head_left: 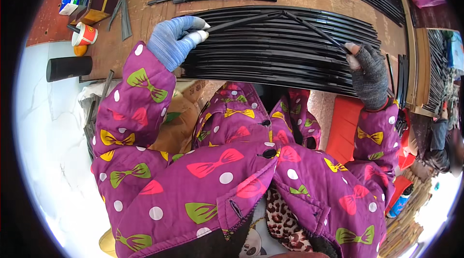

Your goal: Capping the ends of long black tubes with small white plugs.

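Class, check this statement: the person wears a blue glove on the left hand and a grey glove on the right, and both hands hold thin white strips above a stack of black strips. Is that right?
One detail is wrong: the thin strips are black, not white. The head view shows the left hand in a blue glove and the right hand in a grey glove, both holding them above the stack of black strips.

two hands [176, 40], one paper cup [85, 34], one black cylinder [69, 68]
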Action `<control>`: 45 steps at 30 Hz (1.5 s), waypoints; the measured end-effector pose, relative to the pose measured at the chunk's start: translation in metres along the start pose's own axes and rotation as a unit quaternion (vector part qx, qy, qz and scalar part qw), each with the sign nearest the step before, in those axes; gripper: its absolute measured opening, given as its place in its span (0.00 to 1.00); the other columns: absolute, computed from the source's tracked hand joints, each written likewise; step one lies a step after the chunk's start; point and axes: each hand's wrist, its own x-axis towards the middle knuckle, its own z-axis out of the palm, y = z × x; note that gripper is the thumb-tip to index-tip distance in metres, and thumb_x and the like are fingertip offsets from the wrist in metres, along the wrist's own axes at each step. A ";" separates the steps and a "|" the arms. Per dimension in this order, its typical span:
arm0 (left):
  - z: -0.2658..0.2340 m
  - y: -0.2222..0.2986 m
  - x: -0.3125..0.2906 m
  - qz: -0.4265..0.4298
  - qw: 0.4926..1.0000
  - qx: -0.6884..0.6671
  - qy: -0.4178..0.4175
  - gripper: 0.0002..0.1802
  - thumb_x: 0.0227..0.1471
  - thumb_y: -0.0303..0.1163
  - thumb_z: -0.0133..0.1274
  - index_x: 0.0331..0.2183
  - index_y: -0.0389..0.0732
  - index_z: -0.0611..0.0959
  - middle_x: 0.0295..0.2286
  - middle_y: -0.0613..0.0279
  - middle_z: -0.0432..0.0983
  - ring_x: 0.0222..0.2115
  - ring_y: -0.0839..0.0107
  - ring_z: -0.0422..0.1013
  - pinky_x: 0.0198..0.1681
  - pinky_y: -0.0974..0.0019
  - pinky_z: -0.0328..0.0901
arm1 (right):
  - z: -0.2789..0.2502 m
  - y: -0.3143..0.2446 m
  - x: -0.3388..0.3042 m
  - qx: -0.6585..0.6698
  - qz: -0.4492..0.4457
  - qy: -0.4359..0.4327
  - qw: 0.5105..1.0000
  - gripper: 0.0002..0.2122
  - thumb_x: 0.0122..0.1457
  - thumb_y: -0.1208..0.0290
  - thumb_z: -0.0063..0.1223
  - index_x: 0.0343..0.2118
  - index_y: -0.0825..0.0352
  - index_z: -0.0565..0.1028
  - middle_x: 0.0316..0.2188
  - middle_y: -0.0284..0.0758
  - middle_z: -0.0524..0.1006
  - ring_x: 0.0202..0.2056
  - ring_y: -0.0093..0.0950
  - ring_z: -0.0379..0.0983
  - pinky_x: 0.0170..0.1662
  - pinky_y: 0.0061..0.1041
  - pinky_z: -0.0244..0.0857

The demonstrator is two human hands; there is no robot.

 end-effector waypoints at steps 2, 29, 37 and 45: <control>0.001 -0.002 0.000 0.028 1.000 0.002 0.009 0.10 0.42 0.27 0.55 0.32 0.39 0.79 0.22 0.66 0.73 0.21 0.82 0.65 0.26 0.78 0.61 | 0.002 0.001 -0.002 -0.013 -0.004 -0.001 1.000 0.10 0.47 0.76 0.51 0.34 0.66 0.73 0.22 0.38 0.69 0.23 0.33 0.68 0.24 0.25 0.60; 0.021 0.011 0.004 0.151 0.979 0.113 -0.072 0.09 0.40 0.25 0.52 0.29 0.33 0.78 0.23 0.56 0.74 0.26 0.67 0.71 0.31 0.69 0.63 | 0.028 -0.022 0.018 -0.003 -0.084 0.038 0.996 0.14 0.46 0.75 0.52 0.38 0.64 0.70 0.27 0.36 0.71 0.30 0.33 0.69 0.33 0.27 0.64; 0.006 0.002 -0.012 0.071 0.995 0.043 -0.056 0.08 0.39 0.23 0.53 0.28 0.33 0.79 0.21 0.59 0.72 0.24 0.71 0.69 0.30 0.71 0.62 | -0.010 0.039 -0.042 0.111 0.256 0.150 0.949 0.15 0.56 0.63 0.42 0.39 0.70 0.68 0.23 0.35 0.71 0.24 0.23 0.69 0.27 0.20 0.64; 0.013 0.007 -0.012 0.092 0.992 0.079 -0.036 0.09 0.39 0.28 0.56 0.28 0.36 0.80 0.23 0.58 0.75 0.25 0.70 0.71 0.30 0.71 0.64 | 0.023 0.033 -0.042 0.468 0.258 0.235 0.812 0.12 0.55 0.64 0.43 0.32 0.69 0.68 0.14 0.33 0.66 0.14 0.23 0.61 0.19 0.20 0.56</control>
